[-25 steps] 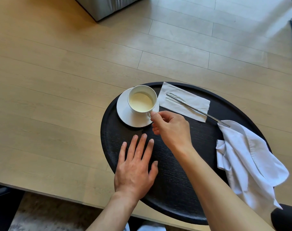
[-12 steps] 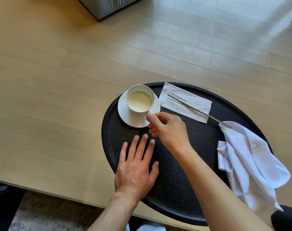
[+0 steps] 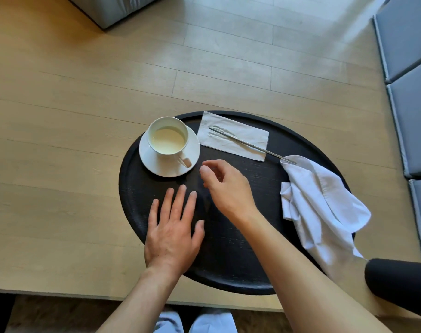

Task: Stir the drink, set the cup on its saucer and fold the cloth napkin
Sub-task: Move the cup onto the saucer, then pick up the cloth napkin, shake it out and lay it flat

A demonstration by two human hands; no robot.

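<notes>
A white cup (image 3: 168,137) of pale milky drink stands on its white saucer (image 3: 192,150) at the far left of a round black tray (image 3: 228,260). The cup's handle points toward me. My right hand (image 3: 225,186) hovers just right of the saucer, fingers loosely curled, holding nothing. My left hand (image 3: 173,231) lies flat on the tray, fingers spread. A thin metal stirrer (image 3: 250,145) rests across a flat paper napkin (image 3: 235,131). A crumpled white cloth napkin (image 3: 320,205) lies on the tray's right side, draping over its edge.
The tray sits on a light wooden floor-like surface (image 3: 60,140). A grey cushioned seat (image 3: 411,68) lines the right edge, a grey block (image 3: 113,8) stands at the top left, and a dark rounded object (image 3: 396,282) lies at the lower right.
My right hand has let go of the cup's handle and drawn back toward me and to the right. The cup stays on the saucer. My left hand has not moved.
</notes>
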